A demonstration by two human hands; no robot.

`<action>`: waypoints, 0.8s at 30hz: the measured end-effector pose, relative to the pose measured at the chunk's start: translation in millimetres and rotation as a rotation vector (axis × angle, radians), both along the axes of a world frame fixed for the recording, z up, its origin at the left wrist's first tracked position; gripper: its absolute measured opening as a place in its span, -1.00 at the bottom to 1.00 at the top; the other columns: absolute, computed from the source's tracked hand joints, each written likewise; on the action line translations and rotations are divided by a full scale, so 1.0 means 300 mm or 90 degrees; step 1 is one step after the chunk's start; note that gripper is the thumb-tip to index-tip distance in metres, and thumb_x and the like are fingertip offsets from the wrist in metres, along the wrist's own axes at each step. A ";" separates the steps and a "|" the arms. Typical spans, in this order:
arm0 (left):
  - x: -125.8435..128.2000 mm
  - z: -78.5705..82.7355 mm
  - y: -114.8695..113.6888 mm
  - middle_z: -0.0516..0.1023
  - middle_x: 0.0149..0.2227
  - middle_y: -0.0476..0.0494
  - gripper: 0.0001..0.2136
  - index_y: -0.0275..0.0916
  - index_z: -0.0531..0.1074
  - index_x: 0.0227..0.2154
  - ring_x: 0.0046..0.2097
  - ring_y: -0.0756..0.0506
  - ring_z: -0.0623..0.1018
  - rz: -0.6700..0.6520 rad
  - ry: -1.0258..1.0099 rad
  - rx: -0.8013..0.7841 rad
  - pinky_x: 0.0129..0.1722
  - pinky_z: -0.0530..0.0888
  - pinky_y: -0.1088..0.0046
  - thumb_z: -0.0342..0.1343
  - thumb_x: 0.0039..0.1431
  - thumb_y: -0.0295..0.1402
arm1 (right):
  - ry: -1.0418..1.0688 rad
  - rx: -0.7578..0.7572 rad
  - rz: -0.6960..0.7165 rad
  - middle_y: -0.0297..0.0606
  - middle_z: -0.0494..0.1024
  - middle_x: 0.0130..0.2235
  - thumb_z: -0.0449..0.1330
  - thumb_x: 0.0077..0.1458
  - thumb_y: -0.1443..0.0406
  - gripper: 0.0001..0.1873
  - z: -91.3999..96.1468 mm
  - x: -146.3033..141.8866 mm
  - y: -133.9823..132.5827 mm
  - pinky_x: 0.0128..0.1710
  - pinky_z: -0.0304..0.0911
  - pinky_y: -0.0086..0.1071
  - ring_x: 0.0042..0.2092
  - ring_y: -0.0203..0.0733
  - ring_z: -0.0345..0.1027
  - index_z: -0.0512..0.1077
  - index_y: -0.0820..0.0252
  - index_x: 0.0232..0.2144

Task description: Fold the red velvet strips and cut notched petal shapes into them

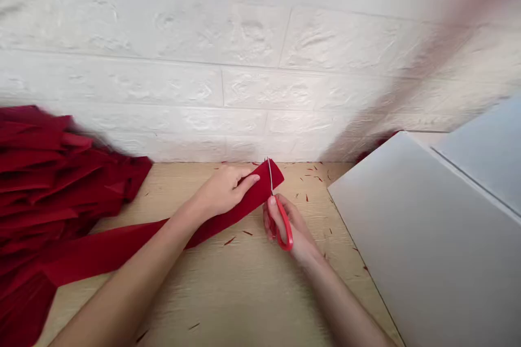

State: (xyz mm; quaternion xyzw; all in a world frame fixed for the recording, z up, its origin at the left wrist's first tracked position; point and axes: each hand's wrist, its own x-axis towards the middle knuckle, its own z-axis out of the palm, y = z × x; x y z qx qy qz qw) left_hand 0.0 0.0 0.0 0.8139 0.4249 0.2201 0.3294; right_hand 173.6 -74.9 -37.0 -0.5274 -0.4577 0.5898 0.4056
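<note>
1 long strip of deep red fabric runs diagonally across the pale wooden desk, its long axis rising from lower left to a free end at upper right. The left hand lies over the strip, though whether its thumb pinches underneath is hidden. The right hand, nearer the free end, closes on red-handled steel scissors, whose slim blade stands across the strip close to that end. The 2 hands are just apart. Small red snippets dot the desk; a rumpled heap of red strips lies left, a white board right.
</note>
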 end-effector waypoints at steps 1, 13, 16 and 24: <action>0.003 -0.002 0.001 0.38 -0.51 0.03 -0.62 -0.23 0.19 -0.52 -0.45 0.00 0.28 -0.005 0.009 -0.001 -0.38 0.17 0.41 -0.14 0.40 -0.15 | -0.001 0.005 -0.002 -0.47 0.32 -0.58 0.09 0.12 -0.27 -0.41 0.005 -0.002 -0.003 -0.55 0.11 -0.43 -0.58 -0.36 0.18 0.18 0.09 -0.43; 0.011 -0.002 0.000 0.31 -0.54 0.05 -0.62 -0.23 0.17 -0.54 -0.46 0.01 0.23 -0.013 0.026 -0.015 -0.40 0.14 0.41 -0.13 0.39 -0.16 | 0.009 -0.046 -0.005 -0.50 0.29 -0.66 0.08 0.04 -0.34 -0.35 -0.004 -0.002 0.002 -0.62 0.04 -0.45 -0.64 -0.37 0.11 0.22 0.10 -0.46; 0.018 -0.003 -0.004 0.31 -0.55 0.05 -0.62 -0.23 0.17 -0.54 -0.47 0.01 0.24 -0.040 0.030 -0.031 -0.40 0.14 0.40 -0.14 0.39 -0.16 | 0.012 -0.036 -0.001 -0.48 0.28 -0.64 0.06 0.06 -0.34 -0.36 0.006 -0.002 -0.001 -0.57 0.09 -0.44 -0.61 -0.35 0.13 0.21 0.10 -0.48; 0.016 0.000 -0.014 0.25 -0.57 0.06 -0.60 -0.22 0.13 -0.56 -0.48 0.00 0.22 -0.046 0.037 -0.034 -0.42 0.13 0.40 -0.13 0.38 -0.14 | -0.006 -0.037 -0.076 -0.51 0.27 -0.70 0.12 0.05 -0.30 -0.39 -0.020 0.037 0.019 -0.64 -0.01 -0.46 -0.67 -0.36 0.05 0.25 0.10 -0.48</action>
